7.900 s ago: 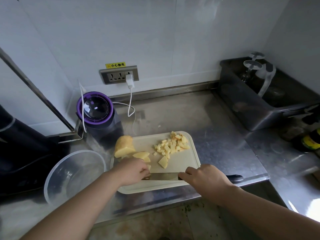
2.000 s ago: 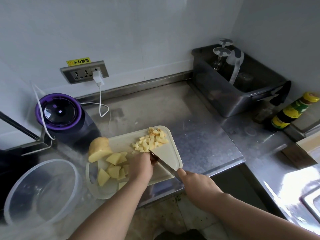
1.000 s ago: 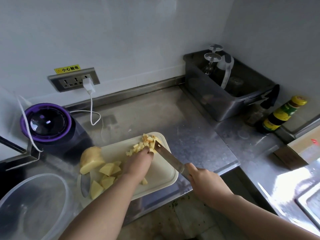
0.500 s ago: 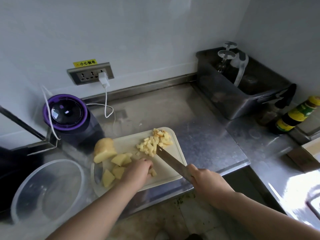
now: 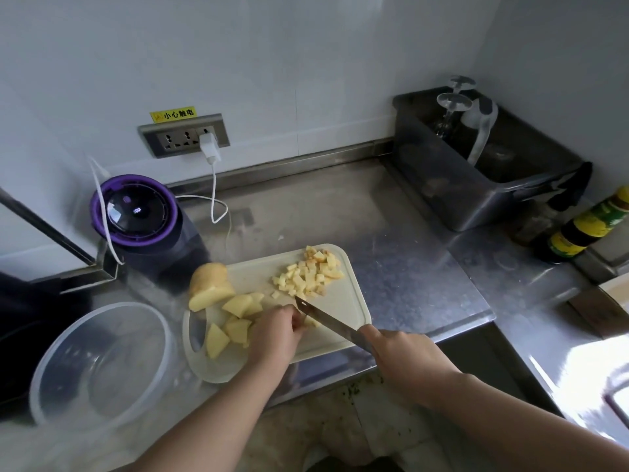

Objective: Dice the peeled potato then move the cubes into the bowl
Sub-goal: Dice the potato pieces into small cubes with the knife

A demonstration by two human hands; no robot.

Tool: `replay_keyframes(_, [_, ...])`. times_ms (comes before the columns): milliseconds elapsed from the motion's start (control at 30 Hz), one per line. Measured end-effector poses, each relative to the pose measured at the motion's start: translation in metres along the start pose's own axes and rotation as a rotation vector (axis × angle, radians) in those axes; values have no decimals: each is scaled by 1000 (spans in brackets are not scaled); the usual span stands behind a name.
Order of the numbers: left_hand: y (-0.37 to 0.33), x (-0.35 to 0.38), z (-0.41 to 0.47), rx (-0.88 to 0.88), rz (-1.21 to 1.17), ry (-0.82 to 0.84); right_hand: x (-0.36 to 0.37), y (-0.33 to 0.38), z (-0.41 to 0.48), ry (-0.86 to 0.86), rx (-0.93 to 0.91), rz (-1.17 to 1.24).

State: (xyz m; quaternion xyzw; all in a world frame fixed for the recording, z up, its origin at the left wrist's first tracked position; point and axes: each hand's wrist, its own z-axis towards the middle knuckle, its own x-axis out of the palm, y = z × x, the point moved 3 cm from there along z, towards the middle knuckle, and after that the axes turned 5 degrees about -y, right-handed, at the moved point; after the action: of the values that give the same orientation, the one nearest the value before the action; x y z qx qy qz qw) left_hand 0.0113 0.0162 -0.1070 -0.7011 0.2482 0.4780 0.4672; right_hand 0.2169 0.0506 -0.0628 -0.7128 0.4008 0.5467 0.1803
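A white cutting board (image 5: 347, 301) lies on the steel counter. At its far right corner is a heap of small potato cubes (image 5: 308, 274). A large uncut potato piece (image 5: 209, 284) and several thick wedges (image 5: 235, 321) sit at its left end. My left hand (image 5: 274, 332) holds a potato piece down near the board's front edge; the piece is mostly hidden under my fingers. My right hand (image 5: 405, 359) grips the handle of a knife (image 5: 326, 318), its blade slanting down beside my left fingertips. A clear plastic bowl (image 5: 98, 366) stands empty to the board's left.
A purple-lidded appliance (image 5: 136, 216) with a white cable stands behind the board, plugged into a wall socket (image 5: 185, 136). A dark bin (image 5: 476, 172) with glasses sits at the back right. Bottles (image 5: 578, 229) stand at the right edge. The counter's front edge runs just below the board.
My left hand drew back from the cube heap to the board's front and settled on a piece. The knife came down beside it. The camera view shifted slightly.
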Motion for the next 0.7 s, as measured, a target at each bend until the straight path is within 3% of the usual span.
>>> replay_keyframes(700, [-7, 7, -2, 9, -66, -99, 3, -3, 7, 43, -78, -67])
